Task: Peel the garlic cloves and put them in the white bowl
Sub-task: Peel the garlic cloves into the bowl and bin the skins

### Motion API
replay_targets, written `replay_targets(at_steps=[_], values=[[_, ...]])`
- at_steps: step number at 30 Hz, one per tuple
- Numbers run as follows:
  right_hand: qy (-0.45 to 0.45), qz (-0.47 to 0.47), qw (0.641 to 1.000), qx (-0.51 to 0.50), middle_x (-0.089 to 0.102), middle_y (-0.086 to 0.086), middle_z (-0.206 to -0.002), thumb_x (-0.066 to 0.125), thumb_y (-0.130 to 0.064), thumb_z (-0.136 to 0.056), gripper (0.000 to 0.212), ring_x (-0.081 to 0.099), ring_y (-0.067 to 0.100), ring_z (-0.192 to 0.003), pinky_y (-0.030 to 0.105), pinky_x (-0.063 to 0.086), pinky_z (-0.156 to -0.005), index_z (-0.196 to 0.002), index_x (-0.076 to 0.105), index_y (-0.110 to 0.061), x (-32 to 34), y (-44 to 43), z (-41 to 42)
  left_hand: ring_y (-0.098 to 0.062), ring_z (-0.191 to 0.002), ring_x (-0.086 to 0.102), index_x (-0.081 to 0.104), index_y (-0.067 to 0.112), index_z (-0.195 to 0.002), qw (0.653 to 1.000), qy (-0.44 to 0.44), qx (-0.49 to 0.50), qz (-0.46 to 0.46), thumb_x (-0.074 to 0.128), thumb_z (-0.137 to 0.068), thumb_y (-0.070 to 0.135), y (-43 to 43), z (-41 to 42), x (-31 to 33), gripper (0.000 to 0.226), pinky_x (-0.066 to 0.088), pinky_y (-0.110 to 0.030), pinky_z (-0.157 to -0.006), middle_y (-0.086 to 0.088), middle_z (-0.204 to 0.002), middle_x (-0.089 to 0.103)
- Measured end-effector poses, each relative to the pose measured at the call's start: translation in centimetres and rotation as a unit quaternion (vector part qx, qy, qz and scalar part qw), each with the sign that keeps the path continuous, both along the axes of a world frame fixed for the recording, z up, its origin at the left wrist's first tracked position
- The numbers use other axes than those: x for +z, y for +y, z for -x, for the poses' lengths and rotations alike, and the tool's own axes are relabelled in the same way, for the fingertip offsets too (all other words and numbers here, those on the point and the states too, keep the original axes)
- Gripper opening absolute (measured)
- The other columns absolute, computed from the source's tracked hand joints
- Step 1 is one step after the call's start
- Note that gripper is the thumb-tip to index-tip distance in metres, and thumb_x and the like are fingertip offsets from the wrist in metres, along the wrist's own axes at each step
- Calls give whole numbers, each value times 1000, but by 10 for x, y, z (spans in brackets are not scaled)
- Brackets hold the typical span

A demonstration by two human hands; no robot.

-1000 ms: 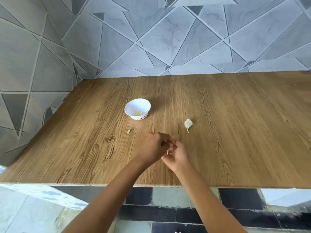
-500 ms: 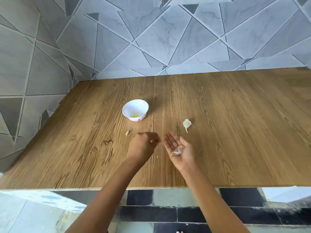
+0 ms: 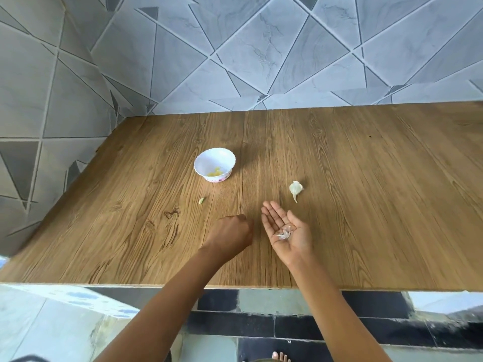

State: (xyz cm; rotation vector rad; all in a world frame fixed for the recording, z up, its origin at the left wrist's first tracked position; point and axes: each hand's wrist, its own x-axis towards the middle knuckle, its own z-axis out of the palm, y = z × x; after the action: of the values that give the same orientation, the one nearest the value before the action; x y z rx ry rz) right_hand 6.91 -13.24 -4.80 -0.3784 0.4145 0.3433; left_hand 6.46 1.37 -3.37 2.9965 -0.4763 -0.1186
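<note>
— Any writing we can read?
— Only small pink marks on the white bowl (image 3: 214, 165), too small for us to make out. Pale yellow peeled garlic (image 3: 216, 172) lies inside it; the bowl stands left of the tabletop's (image 3: 366, 178) middle.
— And the rest?
— A whitish unpeeled clove (image 3: 295, 189) lies to its right, nearer the front edge, and a small greenish piece (image 3: 201, 200) lies in front of the bowl. Our right hand (image 3: 287, 229) is spread flat, palm up, cradling papery garlic skin (image 3: 283, 233). Our left hand (image 3: 231, 236) is a closed fist; we cannot tell what it holds.
</note>
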Motion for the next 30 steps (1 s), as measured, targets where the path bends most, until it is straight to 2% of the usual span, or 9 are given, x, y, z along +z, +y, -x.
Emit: replay_targets(at_steps=[2, 5, 7, 9, 13, 17, 21, 25, 30], values=[[2, 8, 1000, 9, 70, 19, -104, 33, -20, -102, 39, 70, 27, -93, 37, 55, -81, -105, 63, 5, 0, 1, 0, -20, -78, 63, 62, 5, -94, 995, 33, 15, 94, 47, -95, 16, 7, -5, 2, 18, 52, -31, -71, -4, -89, 65], [12, 14, 1000, 14, 70, 20, -98, 35, -20, -102, 38, 64, 28, -100, 38, 55, -79, -103, 63, 6, 4, 5, 0, -16, -69, 56, 64, 0, -86, 967, -1, 13, 255, 57, -90, 2, 15, -12, 16, 8, 41, -15, -64, -1, -77, 62], [18, 0, 1000, 16, 71, 19, -88, 35, -18, -102, 39, 67, 27, -88, 35, 58, -73, -94, 64, 6, 9, 10, 0, -13, -72, 59, 69, 1, -91, 964, -16, -44, 262, 59, -87, -2, 10, -10, 28, 11, 42, -11, -67, -2, -82, 67], [21, -10, 1000, 12, 70, 16, -77, 33, -16, -102, 45, 68, 21, -66, 26, 58, -58, -82, 67, 6, 12, 15, -1, -12, -75, 62, 73, 9, -95, 967, -26, -95, 235, 60, -85, 2, 0, -8, 30, 18, 49, -22, -71, -1, -88, 71], [2, -10, 1000, 21, 71, 15, -75, 31, -15, -101, 50, 70, 22, -63, 26, 56, -52, -76, 70, 4, 15, 22, -3, -11, -74, 65, 72, 29, -95, 976, -45, -21, 213, 62, -80, 28, -9, -1, 29, 18, 55, -34, -67, 10, -87, 72], [6, -21, 1000, 16, 67, 12, -63, 32, -16, -101, 52, 66, 21, -53, 26, 55, -49, -67, 69, 2, 18, 22, -2, -6, -72, 56, 64, 31, -88, 981, -63, 22, 184, 70, -80, 29, -15, 7, 40, 10, 50, -27, -66, 16, -79, 59], [9, -11, 1000, 12, 71, 13, -71, 32, -17, -102, 43, 69, 20, -59, 25, 57, -54, -83, 66, 3, 14, 21, -2, -7, -79, 56, 69, 31, -101, 983, -64, 31, 169, 63, -85, 27, -16, 7, 39, 17, 38, -23, -61, 14, -97, 57], [4, -17, 1000, 19, 72, 16, -84, 35, -20, -101, 45, 71, 24, -71, 30, 59, -64, -86, 69, 5, 9, 17, -4, -13, -75, 64, 74, 18, -92, 951, -84, 49, 295, 59, -81, 3, -3, 5, 32, 23, 54, -31, -67, 6, -91, 67], [-14, 23, 997, 69, 70, 17, -105, 37, -24, -100, 39, 70, 25, -89, 32, 58, -75, -103, 67, 0, 8, 32, -5, 1, -83, 64, 73, 13, -99, 893, -65, 192, 401, 64, -85, 1, 33, 23, 26, 20, 45, -4, -75, 7, -96, 70]])
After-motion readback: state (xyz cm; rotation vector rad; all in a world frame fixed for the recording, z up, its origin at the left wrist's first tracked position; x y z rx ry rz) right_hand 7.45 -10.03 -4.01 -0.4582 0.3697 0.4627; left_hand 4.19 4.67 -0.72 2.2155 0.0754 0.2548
